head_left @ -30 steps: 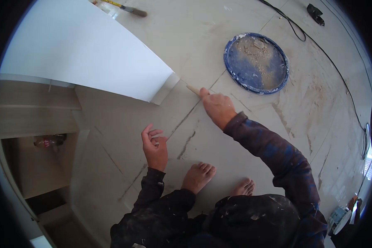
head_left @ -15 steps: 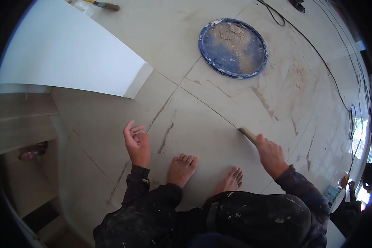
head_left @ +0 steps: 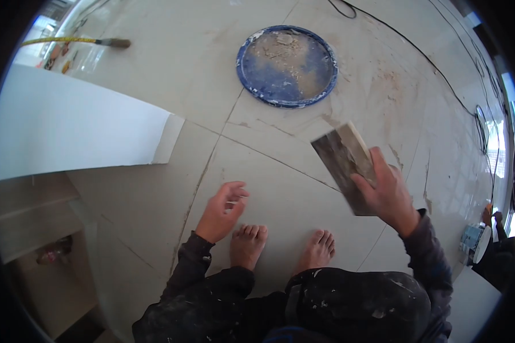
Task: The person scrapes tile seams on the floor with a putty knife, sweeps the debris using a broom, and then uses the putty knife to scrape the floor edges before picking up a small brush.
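Observation:
My right hand grips a flat rectangular float with a dark blade face and a pale wooden-looking back, held raised over the tiled floor. Its thumb lies across the float's face. Empty, with its fingers loosely curled and apart, my left hand hovers above the floor beside my left foot. Beyond both hands lies a round blue lid with a paint-spotted rim and sandy debris on it.
A white panel juts in from the left above open cabinet shelves. Back left lies a brush with a yellow handle. Black cable runs along the right. A bucket stands at the far right.
My right hand has swung from the panel's corner to the right and turned the float so its broad face shows. My left hand has shifted slightly. The view has turned.

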Motion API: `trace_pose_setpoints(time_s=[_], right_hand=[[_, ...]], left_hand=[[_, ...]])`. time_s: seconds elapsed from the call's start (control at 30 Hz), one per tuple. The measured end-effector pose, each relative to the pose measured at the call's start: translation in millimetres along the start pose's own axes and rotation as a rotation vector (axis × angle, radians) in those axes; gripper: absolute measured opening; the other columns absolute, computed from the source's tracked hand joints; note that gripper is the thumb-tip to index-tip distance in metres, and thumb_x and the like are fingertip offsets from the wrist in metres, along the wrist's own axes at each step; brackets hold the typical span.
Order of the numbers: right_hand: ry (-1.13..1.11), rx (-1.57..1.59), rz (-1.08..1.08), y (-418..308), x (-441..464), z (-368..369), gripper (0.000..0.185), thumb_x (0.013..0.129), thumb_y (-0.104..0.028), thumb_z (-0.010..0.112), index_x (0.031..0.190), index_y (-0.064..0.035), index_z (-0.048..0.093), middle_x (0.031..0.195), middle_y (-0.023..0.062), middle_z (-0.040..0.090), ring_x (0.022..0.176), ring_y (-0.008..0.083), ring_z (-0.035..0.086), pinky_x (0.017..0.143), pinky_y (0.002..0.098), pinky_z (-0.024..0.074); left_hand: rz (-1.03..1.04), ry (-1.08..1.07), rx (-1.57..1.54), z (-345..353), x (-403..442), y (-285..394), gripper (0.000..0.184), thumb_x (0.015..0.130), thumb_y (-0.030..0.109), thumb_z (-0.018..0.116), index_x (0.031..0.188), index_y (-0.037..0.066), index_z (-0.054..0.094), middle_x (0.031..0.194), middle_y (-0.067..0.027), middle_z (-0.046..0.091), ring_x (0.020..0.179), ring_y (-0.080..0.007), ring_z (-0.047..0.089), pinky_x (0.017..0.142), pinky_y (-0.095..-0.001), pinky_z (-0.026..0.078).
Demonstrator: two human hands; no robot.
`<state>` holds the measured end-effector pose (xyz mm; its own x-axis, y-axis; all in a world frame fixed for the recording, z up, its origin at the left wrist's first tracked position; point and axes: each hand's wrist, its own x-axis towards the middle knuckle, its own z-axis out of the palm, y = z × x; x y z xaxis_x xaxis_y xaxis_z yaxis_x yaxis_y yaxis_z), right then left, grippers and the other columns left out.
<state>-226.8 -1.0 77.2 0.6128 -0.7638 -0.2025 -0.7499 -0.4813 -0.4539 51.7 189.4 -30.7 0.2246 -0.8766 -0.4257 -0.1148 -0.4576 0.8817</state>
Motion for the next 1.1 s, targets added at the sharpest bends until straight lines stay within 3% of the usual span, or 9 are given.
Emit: trace_pose_setpoints(time_s=[0.17,0.23,0.37,0.47,0.5,0.67,0.73,1.0,1.1], right_hand=[[0.217,0.324,0.093,-9.6,16.2,84.0,0.041,0.086,-0.015,0.060,0.117,0.0004,0.039,0.084,0.0279,0.061,0.076,0.0488,0.058,0.066,0.0515,0.0456],[0.185,0.734,0.101,-32.5,25.1,102.8,0.046,0.085,-0.014,0.060,0.122,0.0007,0.038,0.086,0.0269,0.061,0.076,0.0469,0.060,0.067,0.0493,0.0474],[0.144,0.896,0.121,-59.7,40.2,91.1,0.054,0.084,-0.017,0.062,0.128,0.0011,0.037,0.089,0.0238,0.062,0.080,0.0377,0.064,0.067,0.0448,0.0497],[0.064,0.965,0.081,-71.4,57.2,81.9,0.055,0.085,-0.019,0.067,0.127,0.0032,0.039,0.091,0.0201,0.060,0.075,0.0262,0.064,0.067,0.0361,0.0517],[0.046,1.012,0.032,-74.4,62.8,79.5,0.052,0.085,-0.020,0.067,0.125,0.0038,0.043,0.091,0.0194,0.061,0.075,0.0256,0.064,0.068,0.0356,0.0519],[0.227,0.624,-0.218,-32.8,108.5,130.1,0.031,0.087,-0.017,0.060,0.112,0.0009,0.057,0.106,0.0171,0.060,0.096,0.0375,0.058,0.083,0.0431,0.0466],[0.300,0.054,-0.242,0.1,129.3,154.1,0.033,0.082,-0.009,0.058,0.113,0.0007,0.058,0.116,0.0169,0.056,0.108,0.0361,0.052,0.089,0.0432,0.0441],[0.321,-0.003,-0.404,66.2,198.1,180.4,0.040,0.075,0.001,0.056,0.115,0.0046,0.057,0.128,0.0242,0.049,0.115,0.0370,0.049,0.098,0.0425,0.0409],[0.373,-0.007,-0.549,68.4,254.5,167.5,0.038,0.075,0.003,0.055,0.114,0.0031,0.058,0.133,0.0261,0.046,0.118,0.0400,0.048,0.101,0.0421,0.0397]], left_hand=[[-0.016,-0.401,-0.344,38.3,21.4,46.4,0.072,0.087,0.017,0.067,0.143,0.003,0.025,0.133,-0.0182,0.047,0.120,-0.0272,0.051,0.097,-0.0357,0.045],[0.263,-0.423,-0.005,49.4,25.1,63.7,0.101,0.078,0.021,0.076,0.148,0.004,0.005,0.141,-0.0235,0.035,0.129,-0.0362,0.042,0.103,-0.0411,0.039],[0.357,-0.241,0.231,66.7,29.8,48.5,0.109,0.075,0.019,0.079,0.148,0.007,-0.002,0.149,-0.0193,0.025,0.132,-0.0344,0.038,0.106,-0.0427,0.036],[0.372,0.026,0.196,69.0,43.4,22.6,0.086,0.083,0.016,0.070,0.146,0.002,0.013,0.143,-0.0201,0.037,0.129,-0.0320,0.043,0.103,-0.0394,0.038],[0.373,0.132,0.171,64.6,50.2,6.0,0.069,0.086,0.012,0.063,0.141,0.000,0.025,0.126,-0.0214,0.047,0.115,-0.0312,0.052,0.093,-0.0397,0.043],[0.213,0.399,0.175,15.6,52.8,-3.7,0.029,0.092,0.006,0.050,0.118,-0.006,0.052,0.083,-0.0178,0.059,0.075,-0.0259,0.061,0.067,-0.0367,0.048],[0.275,0.469,0.267,-4.2,57.4,-14.0,0.026,0.092,0.006,0.051,0.114,-0.006,0.053,0.077,-0.0160,0.057,0.068,-0.0243,0.057,0.064,-0.0357,0.047],[0.193,0.435,0.368,-27.2,75.1,-43.0,0.024,0.091,0.006,0.052,0.111,-0.006,0.056,0.073,-0.0151,0.057,0.066,-0.0238,0.057,0.064,-0.0344,0.047],[0.286,0.442,0.356,-42.9,97.4,-25.7,0.023,0.091,0.007,0.053,0.110,-0.005,0.057,0.074,-0.0160,0.057,0.066,-0.0232,0.057,0.065,-0.0341,0.047]])
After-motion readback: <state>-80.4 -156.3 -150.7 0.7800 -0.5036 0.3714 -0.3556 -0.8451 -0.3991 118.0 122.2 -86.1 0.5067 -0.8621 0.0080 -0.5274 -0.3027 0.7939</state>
